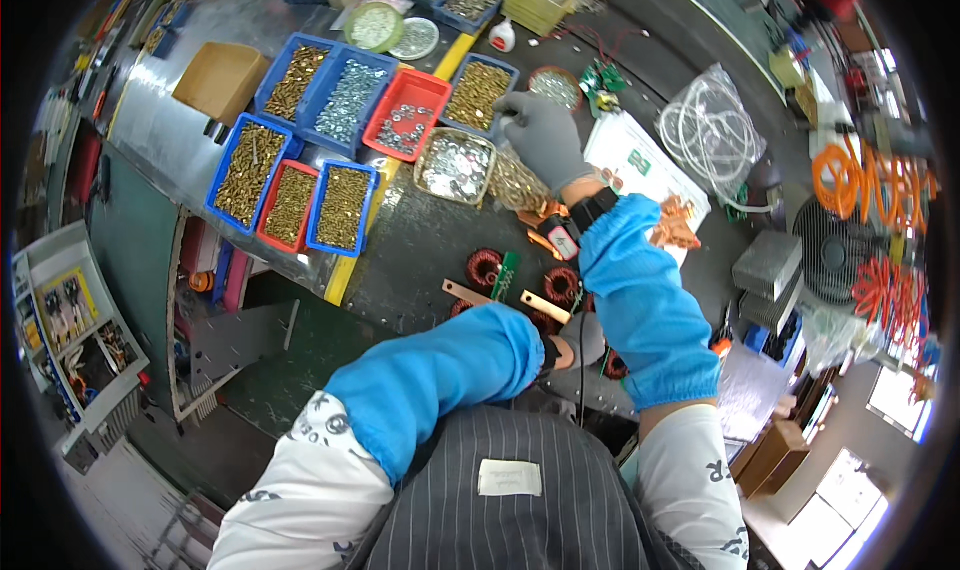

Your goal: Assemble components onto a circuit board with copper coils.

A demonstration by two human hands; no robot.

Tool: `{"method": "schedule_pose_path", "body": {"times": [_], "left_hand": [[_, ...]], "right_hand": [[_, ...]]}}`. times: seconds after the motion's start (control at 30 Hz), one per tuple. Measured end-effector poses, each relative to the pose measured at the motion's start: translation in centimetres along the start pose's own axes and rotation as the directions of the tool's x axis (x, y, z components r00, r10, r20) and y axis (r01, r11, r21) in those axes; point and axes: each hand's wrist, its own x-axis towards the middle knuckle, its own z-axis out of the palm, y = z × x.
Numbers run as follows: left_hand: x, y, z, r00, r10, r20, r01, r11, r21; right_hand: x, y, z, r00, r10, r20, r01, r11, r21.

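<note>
My right hand (550, 138), in a grey glove, reaches over the right edge of a blue bin of brass-coloured fasteners (479, 94). Its fingers are bent and drawn together; whatever may be between them is hidden. Below its palm lies a clear bag of small parts (518, 182). My left hand (590, 340), also gloved in grey, is low in front of my body, beside copper-wound ring coils (562, 286). Its fingers are hidden, so its hold cannot be made out. Near it lie a green circuit board (507, 276) and a flat copper bar (546, 307).
Left of my right hand stand a red bin of nuts or washers (408, 115), a tray of silvery discs (455, 166) and several blue bins of fasteners (246, 172). Farther right are white papers (640, 155), bagged clear tubing (708, 130), a fan (832, 242) and grey metal blocks (769, 266).
</note>
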Motion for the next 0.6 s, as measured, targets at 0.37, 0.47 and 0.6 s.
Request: {"method": "schedule_pose_path", "body": {"times": [0.37, 0.47, 0.6], "left_hand": [[0.3, 0.7, 0.1, 0.962, -0.176, -0.210, 0.156, 0.982, -0.111], [-0.6, 0.4, -0.4, 0.953, -0.203, -0.224, 0.170, 0.973, -0.158], [-1.4, -0.6, -0.7, 0.938, -0.236, -0.254, 0.188, 0.961, -0.201]], "right_hand": [[7.2, -3.3, 12.2, 0.943, -0.210, 0.258, 0.287, 0.907, -0.309], [7.8, -2.8, 13.8, 0.887, -0.011, 0.461, 0.261, 0.836, -0.483], [7.7, -3.3, 15.6, 0.871, 0.045, 0.489, 0.292, 0.753, -0.589]]}}
